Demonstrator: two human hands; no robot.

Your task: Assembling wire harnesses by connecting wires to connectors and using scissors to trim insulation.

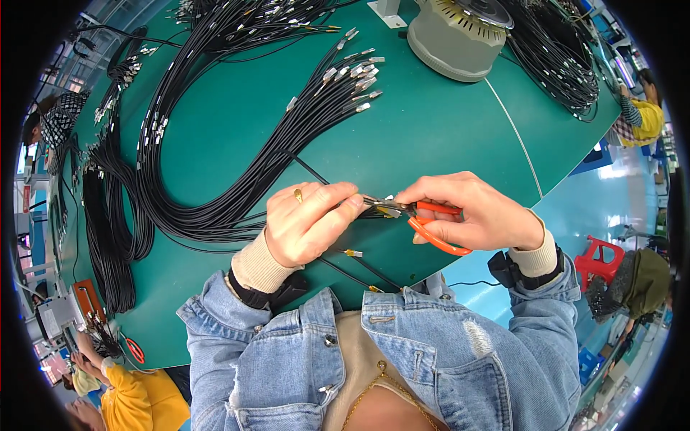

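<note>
My left hand [309, 219], with a ring on one finger, is closed in a pinch on a black cable [307, 168] that runs to it from the large bundle. My right hand [478, 208] grips scissors [438, 235] with red-orange looped handles. Their metal blades point left and meet the cable end right at my left fingertips. A small white and yellow piece [389, 209] shows just behind the blades. Below my hands, loose cable ends with yellow and silver terminals [352, 253] lie near the table edge. My left fingers partly hide the cable end.
A thick black cable bundle [215, 208] curves across the green table [431, 129]. A grey round machine [456, 47] stands at the back, beside more coiled cables [553, 65]. Red-handled scissors [134, 350] lie at the left edge. People sit nearby; a red stool [599, 260] stands right.
</note>
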